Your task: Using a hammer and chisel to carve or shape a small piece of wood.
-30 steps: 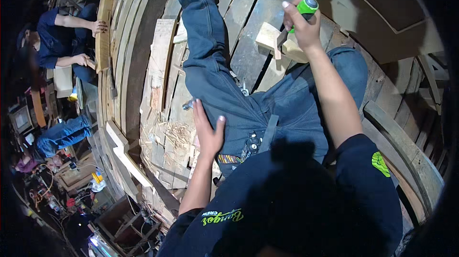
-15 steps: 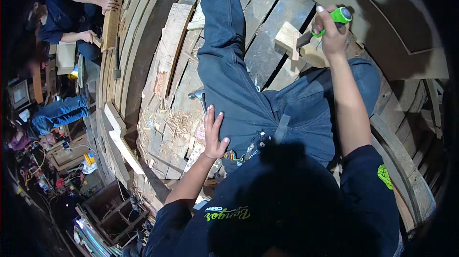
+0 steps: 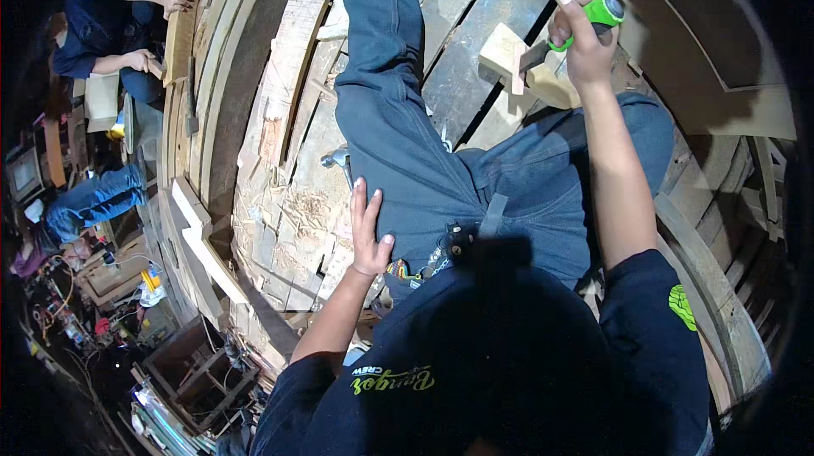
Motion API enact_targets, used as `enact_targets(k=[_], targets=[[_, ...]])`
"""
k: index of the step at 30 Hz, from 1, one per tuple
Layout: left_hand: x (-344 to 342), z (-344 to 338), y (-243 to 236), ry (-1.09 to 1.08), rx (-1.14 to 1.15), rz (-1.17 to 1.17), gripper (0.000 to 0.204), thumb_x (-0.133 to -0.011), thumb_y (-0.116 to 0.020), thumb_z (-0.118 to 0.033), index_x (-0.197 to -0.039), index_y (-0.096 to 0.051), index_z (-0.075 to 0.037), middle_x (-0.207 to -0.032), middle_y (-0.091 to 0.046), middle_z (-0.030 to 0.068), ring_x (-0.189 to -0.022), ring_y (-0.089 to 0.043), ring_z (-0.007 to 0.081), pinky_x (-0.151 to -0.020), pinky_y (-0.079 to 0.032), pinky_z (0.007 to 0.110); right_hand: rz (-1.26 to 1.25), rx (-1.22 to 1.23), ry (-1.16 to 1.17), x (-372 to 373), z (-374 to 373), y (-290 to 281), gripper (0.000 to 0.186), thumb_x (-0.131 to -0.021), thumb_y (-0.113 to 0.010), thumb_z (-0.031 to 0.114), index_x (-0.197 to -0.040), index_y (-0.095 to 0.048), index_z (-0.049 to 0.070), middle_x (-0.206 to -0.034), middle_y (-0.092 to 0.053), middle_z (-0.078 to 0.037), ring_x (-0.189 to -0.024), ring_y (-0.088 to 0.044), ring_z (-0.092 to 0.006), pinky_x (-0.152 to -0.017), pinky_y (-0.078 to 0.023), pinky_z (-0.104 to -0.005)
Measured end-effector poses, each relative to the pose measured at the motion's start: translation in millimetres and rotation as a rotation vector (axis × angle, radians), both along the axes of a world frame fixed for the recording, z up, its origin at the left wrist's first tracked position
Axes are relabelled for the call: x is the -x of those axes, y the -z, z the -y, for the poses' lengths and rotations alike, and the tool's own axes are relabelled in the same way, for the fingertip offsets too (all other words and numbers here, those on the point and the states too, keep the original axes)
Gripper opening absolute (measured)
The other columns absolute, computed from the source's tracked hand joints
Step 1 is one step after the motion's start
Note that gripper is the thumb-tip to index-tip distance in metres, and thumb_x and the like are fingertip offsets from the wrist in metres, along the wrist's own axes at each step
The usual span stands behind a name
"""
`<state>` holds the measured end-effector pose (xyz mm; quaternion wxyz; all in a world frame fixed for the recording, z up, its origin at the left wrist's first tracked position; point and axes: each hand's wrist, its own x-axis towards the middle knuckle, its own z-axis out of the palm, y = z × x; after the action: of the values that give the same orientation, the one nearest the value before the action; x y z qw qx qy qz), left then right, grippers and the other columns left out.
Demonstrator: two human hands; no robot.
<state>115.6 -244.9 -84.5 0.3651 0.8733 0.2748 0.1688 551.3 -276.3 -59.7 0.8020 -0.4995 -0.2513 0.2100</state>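
Note:
My right hand (image 3: 588,53) is wrapped round the green-and-black handle of a chisel (image 3: 602,11). Its broad dark blade points left and meets a pale notched wood block (image 3: 502,49); the exact contact at the tip is hard to make out. Another light wood piece (image 3: 551,87) lies just under the blade, close to my bent leg. On my thigh rests my left hand (image 3: 368,231), palm down, with its fingers stretched out and nothing held. A hammer (image 3: 336,156) lies beside that thigh, its head showing near my left fingertips and its handle mostly hidden.
Wood shavings (image 3: 305,210) litter the plank floor (image 3: 462,27) at my left, near a long rough board (image 3: 288,74). Curved timbers (image 3: 225,57) bound that side. Beyond them a co-worker's hands (image 3: 176,3) touch a beam. A large brown panel (image 3: 704,49) stands at right.
The whole view has shifted slightly, so the floor and boards sit a little further left and up. My right hand keeps its grip on the chisel; my left stays on the thigh.

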Motion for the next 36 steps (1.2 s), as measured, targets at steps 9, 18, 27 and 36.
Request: enact_targets(k=[9,18,27,36], targets=[[0,4,-3,-0.063,0.024,-0.038,0.069,-0.089,-0.046,-0.038,-0.143,-0.033,0.003,-0.153,-0.018,0.0292,-0.142,-0.017,0.0443,-0.115,-0.012,0.051,0.006,0.016,-0.004,1,2,-1,0.015,-0.086,-0.066,0.012,-0.081,-0.055,0.004,-0.058,-0.051,-0.002,-0.050,-0.050,-0.0115,-0.047,-0.039,-0.0267],[28,60,-3,-0.833,0.963,-0.048,0.069,-0.101,-0.026,-0.052,-0.146,-0.029,0.000,-0.143,-0.041,0.0129,-0.131,-0.039,0.0230,-0.112,-0.026,0.035,-0.011,-0.008,-0.020,2,3,-2,0.017,-0.086,-0.067,0.012,-0.077,-0.055,0.004,-0.057,-0.051,-0.002,-0.049,-0.049,-0.0112,-0.047,-0.039,-0.0261],[1,61,-22,-1.225,1.300,-0.096,0.079,-0.094,-0.033,-0.060,-0.145,-0.031,0.001,-0.142,-0.043,0.0165,-0.128,-0.044,0.0287,-0.108,-0.033,0.040,0.014,-0.025,-0.048,3,0,0,0.014,-0.087,-0.067,0.010,-0.082,-0.056,0.004,-0.058,-0.052,-0.003,-0.049,-0.049,-0.0113,-0.047,-0.039,-0.0261],[-10,63,-25,-1.205,1.298,-0.006,0.070,-0.094,-0.032,-0.059,-0.136,-0.044,-0.004,-0.131,-0.055,0.0123,-0.118,-0.054,0.0268,-0.102,-0.040,0.038,-0.001,0.031,-0.009,8,-1,-6,0.019,-0.087,-0.064,0.012,-0.075,-0.050,0.006,-0.058,-0.045,0.000,-0.051,-0.044,-0.0104,-0.048,-0.036,-0.0262]])
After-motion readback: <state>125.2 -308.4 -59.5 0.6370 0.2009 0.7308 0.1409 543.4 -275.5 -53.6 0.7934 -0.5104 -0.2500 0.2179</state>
